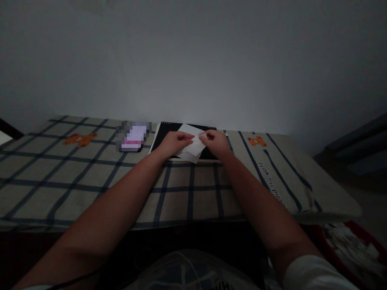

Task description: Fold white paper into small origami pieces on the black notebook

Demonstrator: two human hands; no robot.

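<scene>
A white sheet of paper (195, 151), folded with overlapping angled flaps, is held between my two hands above a dark flat pad or book (163, 135). My left hand (177, 143) pinches it from the left between thumb and fingers. From the right, my right hand (215, 141) pinches the paper's other side, its fingertips close to those of the left. The hands hide part of the folds. White page edges show along the left and front of the dark pad.
A phone (133, 137) with a blurred, lit screen lies left of the pad. The checked tablecloth (130, 173) covers the table up to the grey wall (193, 60). Below the table's right side is a red container (359, 233) with pale, crumpled contents.
</scene>
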